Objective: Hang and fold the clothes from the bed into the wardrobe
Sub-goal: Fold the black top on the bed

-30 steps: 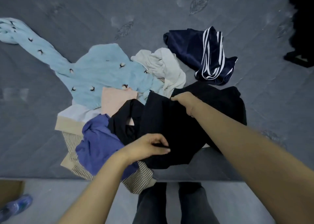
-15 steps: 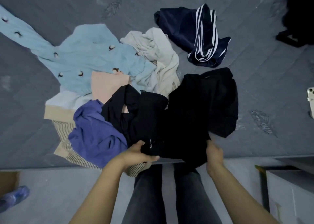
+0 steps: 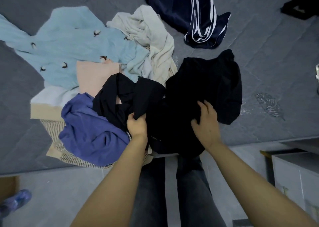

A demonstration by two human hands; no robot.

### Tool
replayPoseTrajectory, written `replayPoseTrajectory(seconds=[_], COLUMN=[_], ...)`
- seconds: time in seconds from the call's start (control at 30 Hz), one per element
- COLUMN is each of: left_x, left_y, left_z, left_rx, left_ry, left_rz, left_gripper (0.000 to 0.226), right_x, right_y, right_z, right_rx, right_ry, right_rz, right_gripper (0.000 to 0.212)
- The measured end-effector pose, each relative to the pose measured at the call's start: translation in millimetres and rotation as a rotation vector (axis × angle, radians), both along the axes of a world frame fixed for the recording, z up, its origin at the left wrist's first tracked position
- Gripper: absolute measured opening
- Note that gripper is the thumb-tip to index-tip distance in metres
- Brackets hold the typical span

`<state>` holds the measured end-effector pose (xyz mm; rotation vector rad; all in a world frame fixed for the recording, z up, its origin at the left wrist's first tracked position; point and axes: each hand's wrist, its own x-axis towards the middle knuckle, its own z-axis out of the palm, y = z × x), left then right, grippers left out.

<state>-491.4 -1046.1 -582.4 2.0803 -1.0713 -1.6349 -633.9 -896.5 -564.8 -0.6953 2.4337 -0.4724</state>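
Observation:
A pile of clothes lies on the grey bed. A black garment sits at the bed's near edge. My left hand grips a fold of that black cloth. My right hand rests on the garment with its fingers curled into the fabric. Left of it lie a purple-blue top, a light blue sweater with small dark motifs, a pink piece, a cream garment and a beige striped item. A navy garment with white stripes lies further back.
A dark object sits at the bed's far right, and a phone's edge shows at the right border. On the floor stand a white cabinet at the right and a cardboard box at the left. My legs are against the bed.
Both hands moved up from the garment's near hem onto its middle; the left now grips a fold and the right grasps the cloth further right. The camera moved closer.

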Motion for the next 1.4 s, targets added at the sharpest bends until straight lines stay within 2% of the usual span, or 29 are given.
replayPoseTrajectory(seconds=[0.1, 0.2, 0.27, 0.33, 0.4, 0.43, 0.47, 0.5, 0.57, 0.63, 0.67, 0.7, 0.73, 0.8, 0.83, 0.87, 0.9, 0.97, 1.0, 1.07, 1.13, 1.27, 1.33, 1.4], left_x=[32, 75, 96, 109, 112, 111, 110, 107, 99, 94, 91, 85, 77, 57, 44, 29, 14, -17, -30, -49, -59, -67, -70, -71], left_y=[-4, 0, 5, 12, 19, 24, 29, 32, 37, 36, 32, 27, 21, 8, 0, -8, -16, -33, -39, -48, -60, -94, -114, -132], left_z=[25, 42, 47, 45, 45, 44, 43, 44, 42, 41, 46, 55, 66, 96, 113, 131, 150, 193, 214, 249, 282, 352, 390, 432], left_rx=[-0.007, 0.157, 0.258, 0.305, 0.352, 0.386, 0.421, 0.446, 0.433, 0.329, 0.262, 0.182, 0.101, -0.069, -0.158, -0.238, -0.277, -0.177, -0.106, -0.117, -0.285, -0.568, -0.664, -0.716], left_ry=[0.306, 0.47, 0.52, 0.522, 0.493, 0.479, 0.453, 0.418, 0.276, 0.021, -0.133, -0.225, -0.232, -0.108, -0.047, 0.032, 0.153, 0.382, 0.444, 0.454, 0.412, 0.372, 0.359, 0.423], left_rz=[0.268, 0.451, 0.558, 0.65, 0.686, 0.675, 0.641, 0.594, 0.555, 0.546, 0.487, 0.398, 0.289, 0.016, -0.153, -0.316, -0.458, -0.721, -0.82, -0.918, -0.894, -0.873, -0.881, -0.839], left_gripper=[0.023, 0.026, 0.034, 0.041, 0.043, 0.042, 0.038, 0.031, 0.027, 0.058, 0.075, 0.087, 0.092, 0.089, 0.089, 0.091, 0.092, 0.077, 0.059, 0.02, 0.004, 0.019, 0.025, 0.026], right_x=[-20, -23, -23, -24, -27, -29, -32, -35, -45, -51, -52, -52, -51, -54, -58, -61, -65, -75, -80, -93, -110, -146, -154, -162], right_y=[-43, -75, -82, -78, -68, -63, -58, -53, -47, -50, -55, -62, -70, -88, -97, -105, -113, -125, -129, -133, -134, -126, -123, -121], right_z=[-10, -26, -34, -36, -33, -29, -23, -18, -8, 11, 26, 45, 69, 118, 142, 170, 196, 251, 277, 327, 373, 453, 490, 525], right_rx=[-0.057, 0.076, 0.253, 0.402, 0.516, 0.547, 0.553, 0.507, 0.3, 0.065, -0.051, -0.15, -0.223, -0.33, -0.383, -0.44, -0.491, -0.586, -0.623, -0.648, -0.677, -0.773, -0.788, -0.813], right_ry=[0.106, 0.136, 0.181, 0.229, 0.225, 0.214, 0.178, 0.133, 0.066, 0.017, -0.077, -0.237, -0.411, -0.613, -0.639, -0.648, -0.657, -0.678, -0.682, -0.593, -0.438, -0.149, 0.044, 0.197], right_rz=[0.409, 0.75, 0.804, 0.756, 0.689, 0.662, 0.634, 0.588, 0.522, 0.477, 0.416, 0.293, 0.162, -0.025, -0.063, -0.083, -0.093, -0.094, -0.081, -0.006, 0.019, 0.018, 0.066, 0.085], right_gripper=[0.064, 0.066, 0.072, 0.073, 0.055, 0.038, 0.016, 0.009, 0.01, 0.019, 0.019, 0.015, 0.014, 0.029, 0.035, 0.037, 0.029, 0.017, 0.018, 0.023, 0.025, 0.021, 0.027, 0.035])
